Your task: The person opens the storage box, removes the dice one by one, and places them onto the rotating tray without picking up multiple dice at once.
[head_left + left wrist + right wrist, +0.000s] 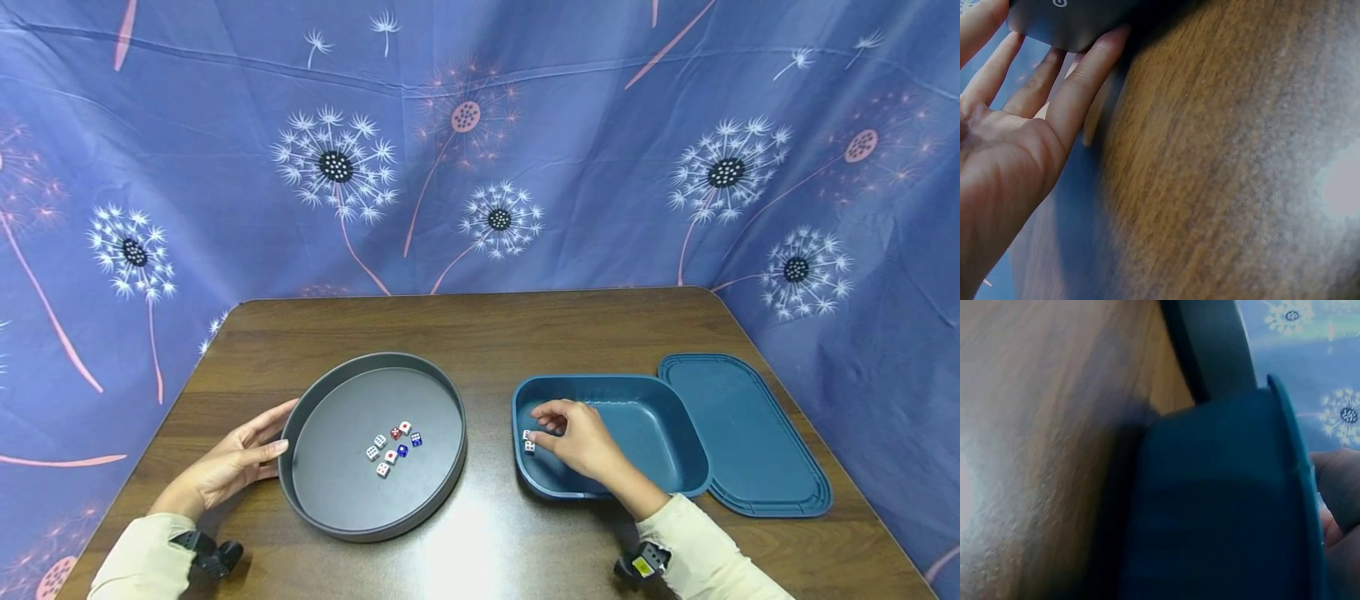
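My left hand (232,467) touches the left wall of a round dark grey pan (330,492) with extended fingers. The left wrist view shows its fingertips against the pan's outer side (1079,25). Inside the pan lie several small dice: white ones such as this white die (383,470), a red die (395,433) and blue ones such as this blue die (416,439). My right hand (581,437) reaches into a teal rectangular box (652,425), thumb and fingers apart. By the thumb tip, two white dice (529,447) lie near the box's left wall.
A teal lid (750,442) lies flat on the wooden table (517,325), beside the box's right end. A blue dandelion-print cloth (600,167) hangs behind the table. In the right wrist view, the box's wall (1222,500) covers most of the right hand.
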`<control>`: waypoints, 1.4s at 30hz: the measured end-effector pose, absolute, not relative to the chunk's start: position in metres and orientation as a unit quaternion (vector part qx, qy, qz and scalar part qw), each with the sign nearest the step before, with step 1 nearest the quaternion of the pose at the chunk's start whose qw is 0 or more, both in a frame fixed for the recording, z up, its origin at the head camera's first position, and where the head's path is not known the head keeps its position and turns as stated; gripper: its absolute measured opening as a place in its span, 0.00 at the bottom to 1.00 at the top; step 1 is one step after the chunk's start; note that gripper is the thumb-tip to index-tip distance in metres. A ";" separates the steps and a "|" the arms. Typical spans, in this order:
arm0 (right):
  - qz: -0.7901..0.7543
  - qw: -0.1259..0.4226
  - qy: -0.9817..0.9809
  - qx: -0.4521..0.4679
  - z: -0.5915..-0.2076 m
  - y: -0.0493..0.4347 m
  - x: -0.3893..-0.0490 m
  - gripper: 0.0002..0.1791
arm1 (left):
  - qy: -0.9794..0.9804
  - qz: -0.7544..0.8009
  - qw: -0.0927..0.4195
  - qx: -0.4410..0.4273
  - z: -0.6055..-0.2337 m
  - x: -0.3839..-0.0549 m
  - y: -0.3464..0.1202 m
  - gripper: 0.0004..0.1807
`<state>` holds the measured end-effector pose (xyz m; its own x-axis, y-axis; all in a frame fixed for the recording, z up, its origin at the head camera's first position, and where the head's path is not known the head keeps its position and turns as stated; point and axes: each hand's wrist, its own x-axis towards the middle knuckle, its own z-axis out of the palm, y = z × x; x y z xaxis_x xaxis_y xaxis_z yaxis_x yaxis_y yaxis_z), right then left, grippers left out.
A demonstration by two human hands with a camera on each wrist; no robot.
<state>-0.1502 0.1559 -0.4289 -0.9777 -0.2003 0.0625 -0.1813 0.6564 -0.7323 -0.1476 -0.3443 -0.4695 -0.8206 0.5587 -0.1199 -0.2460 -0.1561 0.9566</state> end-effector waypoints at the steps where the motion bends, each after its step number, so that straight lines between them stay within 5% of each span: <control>1: -0.402 0.020 0.909 -0.104 -0.430 0.157 -0.151 0.13 | 0.592 0.748 0.269 0.131 -0.469 -0.148 -0.344 0.35; 13: -0.414 0.094 0.898 -0.114 -0.450 0.169 -0.155 0.13 | 0.599 0.743 0.269 0.126 -0.467 -0.148 -0.342 0.35; 42: -0.354 0.055 0.923 -0.138 -0.458 0.159 -0.152 0.09 | 0.587 0.752 0.267 0.136 -0.472 -0.149 -0.344 0.35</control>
<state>-0.1525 0.1593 -0.4582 -0.9557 -0.2942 -0.0042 -0.2159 0.7111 -0.6692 -0.1489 -0.3440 -0.4717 -0.8210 0.5605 -0.1088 -0.2415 -0.1683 0.9557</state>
